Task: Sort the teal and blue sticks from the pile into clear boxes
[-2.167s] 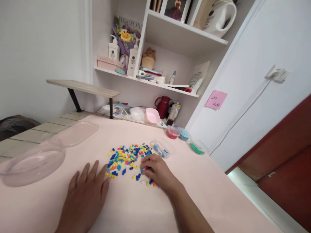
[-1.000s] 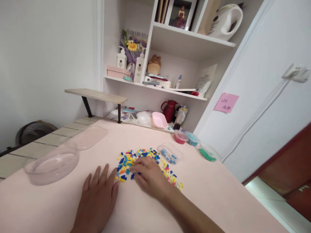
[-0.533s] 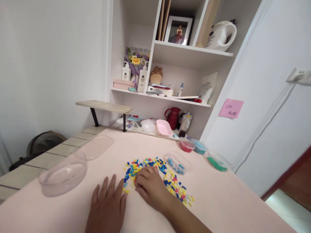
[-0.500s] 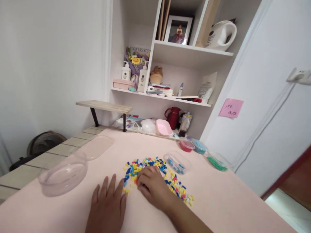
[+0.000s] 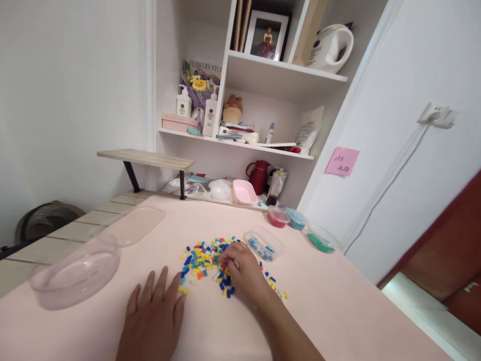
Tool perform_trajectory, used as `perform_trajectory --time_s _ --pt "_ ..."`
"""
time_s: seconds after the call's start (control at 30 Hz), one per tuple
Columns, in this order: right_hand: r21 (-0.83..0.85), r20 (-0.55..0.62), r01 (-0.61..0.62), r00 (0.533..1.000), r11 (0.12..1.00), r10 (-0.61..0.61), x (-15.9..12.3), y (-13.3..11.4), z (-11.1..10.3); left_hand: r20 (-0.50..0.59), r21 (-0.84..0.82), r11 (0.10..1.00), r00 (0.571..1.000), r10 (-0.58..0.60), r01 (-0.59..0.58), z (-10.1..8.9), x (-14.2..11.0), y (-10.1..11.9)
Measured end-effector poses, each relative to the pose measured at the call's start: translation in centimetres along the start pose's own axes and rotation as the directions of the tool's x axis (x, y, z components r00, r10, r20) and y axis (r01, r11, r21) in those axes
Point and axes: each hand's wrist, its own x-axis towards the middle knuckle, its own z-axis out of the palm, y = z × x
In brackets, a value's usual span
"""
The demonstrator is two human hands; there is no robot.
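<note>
A loose pile of small coloured pieces [image 5: 203,258], mostly yellow and blue with some orange, red and white, is spread over the pink tabletop [image 5: 210,333]. My right hand [image 5: 240,263] is over the right part of this pile, fingers bent and drawn together; whatever they pinch is too small and hidden to make out. Palm down, my left hand [image 5: 152,311] lies flat with fingers apart, its fingertips close to a few yellow pieces at the pile's left edge. Just beyond my right hand, a clear oval tub [image 5: 276,239] contains several blue pieces.
Tubs with red [image 5: 278,217], light blue [image 5: 296,219] and green [image 5: 320,240] contents line the right back. A large clear container [image 5: 75,281] and a clear lid [image 5: 141,225] lie at left. Behind stand a pink tray [image 5: 244,192], a red jug [image 5: 258,176] and a small wooden shelf [image 5: 146,158].
The view has turned a little to the right. Under my right hand, a clump of mostly blue pieces now lies nearer to me. My left hand stays flat on the table.
</note>
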Motion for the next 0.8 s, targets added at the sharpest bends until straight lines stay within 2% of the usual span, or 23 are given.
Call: perform_trajectory --time_s 0.13,0.27,0.47,0.67,0.8 --pt "-0.051 0.113 -0.046 0.992 0.998 0.051 -0.2 0.9 -0.3 0.005 0.013 1.0 1.0 -0.004 0.003 -0.1 -0.1 0.1" --pt "-0.136 0.213 0.0 0.977 0.991 0.029 -0.5 1.3 -0.4 0.008 0.022 1.0 1.0 -0.007 0.006 0.0 -0.1 0.1" --pt "-0.253 0.222 -0.02 0.972 0.967 0.078 -0.4 1.1 -0.6 0.019 0.02 1.0 1.0 -0.007 0.007 -0.2 -0.1 0.1" --pt "-0.302 0.285 0.063 0.958 0.951 0.027 -0.4 0.9 -1.1 0.006 0.027 1.0 1.0 -0.006 0.006 -0.1 -0.2 0.1" --pt "-0.312 0.289 0.043 0.956 0.949 0.052 -0.4 0.4 -1.3 -0.008 0.035 0.999 1.0 0.005 -0.004 0.1 0.0 0.0"
